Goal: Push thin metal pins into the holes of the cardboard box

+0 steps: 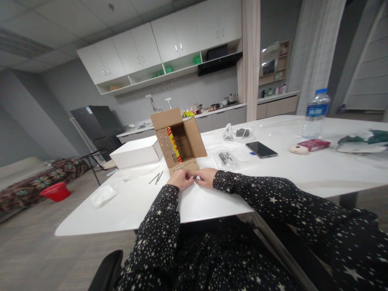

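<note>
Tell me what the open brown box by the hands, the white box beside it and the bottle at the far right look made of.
The open brown box looks like plain matte cardboard: tan, with thin folded flaps. The white box is probably coated card or paperboard, smooth with crisp edges, though plastic cannot be ruled out. The bottle looks like clear plastic, see-through with a blue cap and label. Both hands rest at the brown box's front flap.
</note>
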Demonstrator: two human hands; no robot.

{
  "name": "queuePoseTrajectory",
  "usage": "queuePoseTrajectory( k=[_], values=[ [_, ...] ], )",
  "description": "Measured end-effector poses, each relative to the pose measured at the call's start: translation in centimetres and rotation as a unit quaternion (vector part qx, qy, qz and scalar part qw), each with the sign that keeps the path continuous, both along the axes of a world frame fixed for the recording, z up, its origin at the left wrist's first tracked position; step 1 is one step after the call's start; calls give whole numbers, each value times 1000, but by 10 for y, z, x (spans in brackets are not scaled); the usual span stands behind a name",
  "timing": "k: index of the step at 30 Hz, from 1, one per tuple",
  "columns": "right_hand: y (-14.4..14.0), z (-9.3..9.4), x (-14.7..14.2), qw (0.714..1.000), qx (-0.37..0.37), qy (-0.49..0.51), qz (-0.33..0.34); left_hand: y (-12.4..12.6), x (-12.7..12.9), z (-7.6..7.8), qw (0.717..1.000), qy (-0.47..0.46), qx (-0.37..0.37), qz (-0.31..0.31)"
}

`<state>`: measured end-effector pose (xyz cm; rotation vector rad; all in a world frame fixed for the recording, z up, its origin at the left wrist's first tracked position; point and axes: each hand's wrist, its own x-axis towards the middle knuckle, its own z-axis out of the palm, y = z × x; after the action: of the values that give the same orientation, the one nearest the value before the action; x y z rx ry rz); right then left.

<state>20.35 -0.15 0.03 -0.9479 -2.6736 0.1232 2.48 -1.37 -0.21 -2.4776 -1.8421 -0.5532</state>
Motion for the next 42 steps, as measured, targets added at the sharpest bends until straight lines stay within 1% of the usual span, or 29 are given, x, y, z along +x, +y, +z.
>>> queuePoseTrajectory(
  k=[9, 14, 21, 25, 29, 34, 37, 42],
  values=[
    [0, 0, 1, 1000, 0, 4, 3, 4, -2, -4, 1000, -3, -6, 0],
    [0, 0, 1, 1000, -6, 5, 1, 3, -1, -2, 1000, -1, -5, 8],
    [0, 0, 0, 1000, -9, 8, 4, 2, -1, 2, 999, -36, 14, 20],
    [1, -1, 1, 1000, -7, 11, 9, 5, -2, 0, 996, -80, 29, 27],
    [2, -2, 0, 1000, -9, 5, -4, 5, -3, 2, 990, -123, 64, 34],
    [4, -4, -3, 1000, -10, -17, -20, 3, -4, 8, 974, -170, 139, 58],
    [4, -4, -4, 1000, -10, -17, -24, 4, -6, 9, 966, -180, 168, 76],
    [5, -5, -4, 999, -11, -20, -28, 6, -10, 8, 960, -176, 194, 94]
  ],
)
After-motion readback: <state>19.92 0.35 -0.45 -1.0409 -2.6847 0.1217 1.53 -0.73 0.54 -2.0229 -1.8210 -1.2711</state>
